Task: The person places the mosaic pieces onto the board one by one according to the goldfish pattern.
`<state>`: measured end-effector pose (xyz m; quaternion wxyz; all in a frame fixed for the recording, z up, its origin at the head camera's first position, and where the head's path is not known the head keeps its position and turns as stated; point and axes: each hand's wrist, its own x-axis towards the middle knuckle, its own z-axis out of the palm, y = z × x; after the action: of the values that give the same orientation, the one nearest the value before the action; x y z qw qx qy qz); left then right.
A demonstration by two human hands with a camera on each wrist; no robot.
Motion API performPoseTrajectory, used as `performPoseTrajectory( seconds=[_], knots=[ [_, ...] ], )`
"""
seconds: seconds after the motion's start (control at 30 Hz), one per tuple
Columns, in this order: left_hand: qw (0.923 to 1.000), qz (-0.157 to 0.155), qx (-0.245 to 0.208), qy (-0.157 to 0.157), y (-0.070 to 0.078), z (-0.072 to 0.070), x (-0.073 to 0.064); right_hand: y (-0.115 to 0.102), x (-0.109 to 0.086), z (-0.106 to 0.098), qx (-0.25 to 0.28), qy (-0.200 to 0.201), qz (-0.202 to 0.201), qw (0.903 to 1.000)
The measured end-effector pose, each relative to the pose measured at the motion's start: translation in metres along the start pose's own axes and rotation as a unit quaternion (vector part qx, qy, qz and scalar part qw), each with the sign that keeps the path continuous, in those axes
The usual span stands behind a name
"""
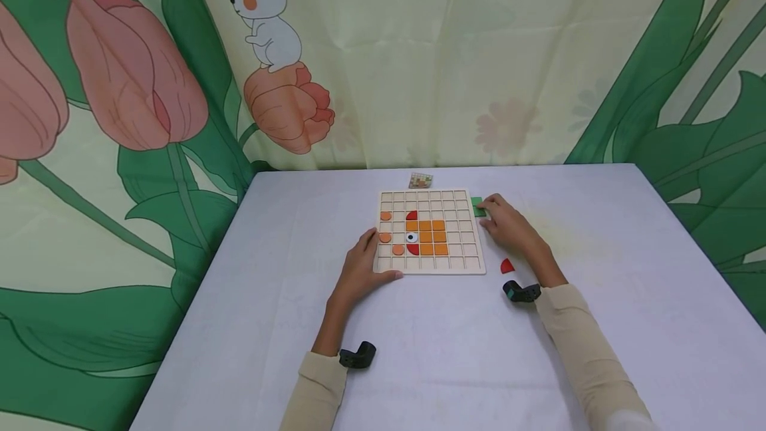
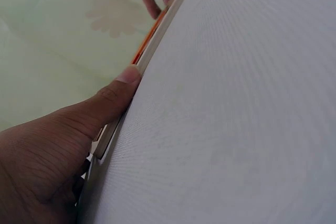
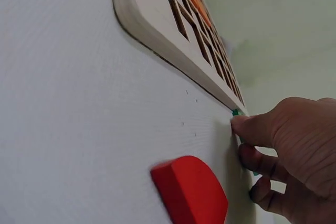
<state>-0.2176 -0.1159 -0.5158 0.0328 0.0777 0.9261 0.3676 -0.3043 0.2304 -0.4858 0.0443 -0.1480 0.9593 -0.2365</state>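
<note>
A wooden grid board (image 1: pixel 469 245) lies flat on the table, holding several orange square tiles (image 1: pixel 425 237), two red pieces, a round eye piece (image 1: pixel 411 237) and three light-orange discs (image 1: pixel 398 250). My left hand (image 1: pixel 361 270) holds its near left corner, thumb along the front edge and fingers at the left side. In the left wrist view the thumb presses the board's edge. Beyond the board's right side, my right hand (image 1: pixel 507 225) pinches at green square tiles (image 1: pixel 477 202), partly hidden under its fingertips. A red quarter-round piece (image 3: pixel 191 190) lies on the cloth near the right wrist.
A small picture card (image 1: pixel 421 181) sits behind the board at the table's back edge. White cloth covers the table (image 1: pixel 431 351). A printed curtain (image 1: pixel 419 72) with tulips and a rabbit hangs right behind it.
</note>
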Motion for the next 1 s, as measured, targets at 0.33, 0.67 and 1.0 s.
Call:
performPoseTrajectory(
  seconds=[0.33, 0.67, 1.0],
  knots=[
    [0.9999, 0.009, 0.011, 0.004, 0.0042, -0.0031, -0.0017, -0.0009, -0.0011, 0.003, 0.035, 0.012, 0.032, 0.9988],
    [1.0, 0.002, 0.006, 0.001, 0.003, -0.0019, -0.0019, -0.0003, -0.0022, 0.0041, 0.036, 0.003, 0.038, 0.9986],
    [0.9999, 0.007, 0.008, 0.005, 0.0023, -0.0009, -0.0008, 0.0041, -0.0007, 0.0014, 0.05, 0.01, 0.022, 0.9985]
  ],
)
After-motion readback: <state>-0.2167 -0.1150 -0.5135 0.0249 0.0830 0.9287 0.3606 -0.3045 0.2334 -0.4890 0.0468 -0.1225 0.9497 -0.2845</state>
